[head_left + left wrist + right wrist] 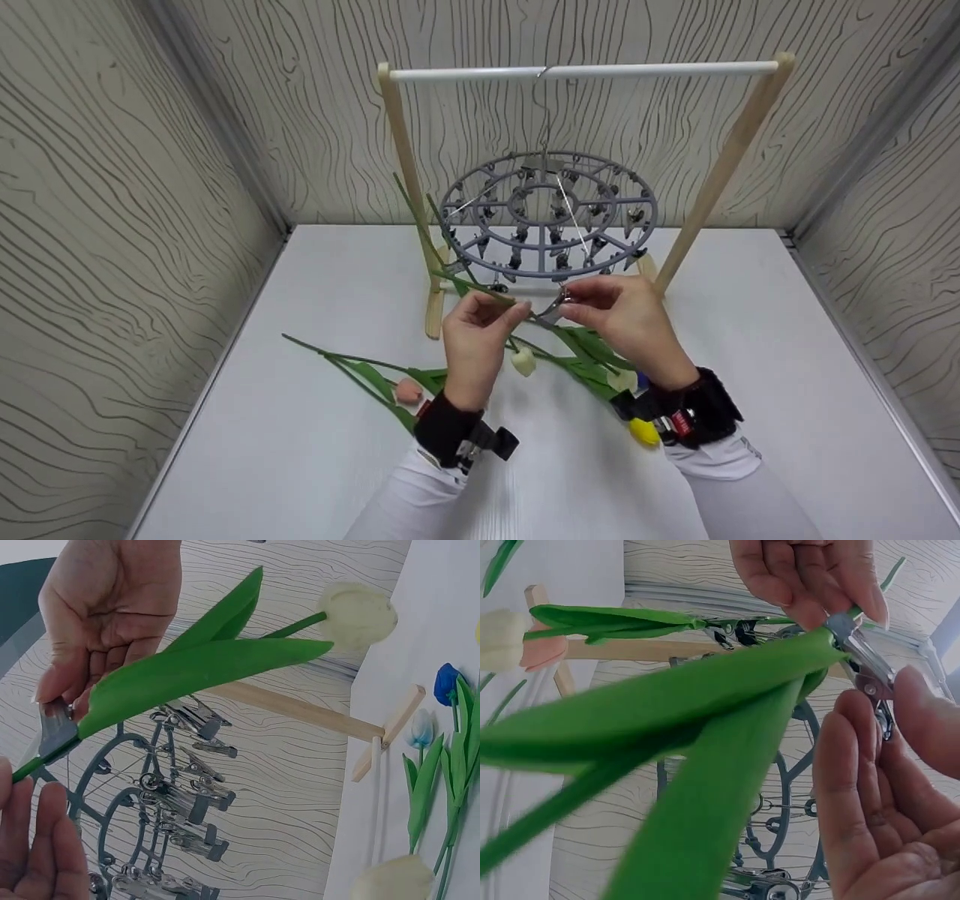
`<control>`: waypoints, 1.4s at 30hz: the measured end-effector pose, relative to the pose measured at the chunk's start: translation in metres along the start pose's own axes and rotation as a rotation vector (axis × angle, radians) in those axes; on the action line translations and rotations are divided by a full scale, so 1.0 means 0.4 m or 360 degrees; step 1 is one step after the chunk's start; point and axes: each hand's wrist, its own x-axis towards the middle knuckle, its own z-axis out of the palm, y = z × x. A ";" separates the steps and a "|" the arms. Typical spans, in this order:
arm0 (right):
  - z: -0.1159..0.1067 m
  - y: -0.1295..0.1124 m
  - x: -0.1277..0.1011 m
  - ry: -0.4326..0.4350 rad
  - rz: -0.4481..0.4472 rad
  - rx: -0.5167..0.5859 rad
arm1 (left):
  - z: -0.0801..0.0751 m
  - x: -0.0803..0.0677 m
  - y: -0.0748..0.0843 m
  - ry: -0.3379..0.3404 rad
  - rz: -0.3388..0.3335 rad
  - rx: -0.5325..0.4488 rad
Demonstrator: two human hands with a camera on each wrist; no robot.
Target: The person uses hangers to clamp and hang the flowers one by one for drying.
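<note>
My left hand (474,341) pinches the green stem of a white tulip (358,615), whose leaves and bloom extend to the right. Between finger and thumb, my right hand (630,322) holds a metal clip (870,671) at the front rim of a round grey hanging rack (541,273). The clip's grey tips lie around the tulip's stem, close to the left fingertips. Another white tulip (523,361) hangs head down from the rack's left side, held by a clip (742,631) seen in the right wrist view.
A wooden stand (739,142) with a white bar (652,69) carries the rack and its several clips. On the white table (300,465) lie a pink tulip (409,391), a yellow tulip (643,432) and a blue tulip (448,684). Patterned walls enclose the table.
</note>
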 end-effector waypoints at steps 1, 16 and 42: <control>0.001 0.000 0.001 -0.0006 0.0010 0.0008 | -0.001 0.001 -0.001 -0.0007 -0.0001 -0.0013; 0.041 0.064 0.030 -0.0145 0.0100 0.0069 | -0.063 -0.003 -0.041 -0.0035 -0.0112 0.0114; 0.066 0.131 0.066 -0.0240 0.0175 -0.0115 | -0.159 -0.063 -0.103 -0.0046 -0.0308 0.0374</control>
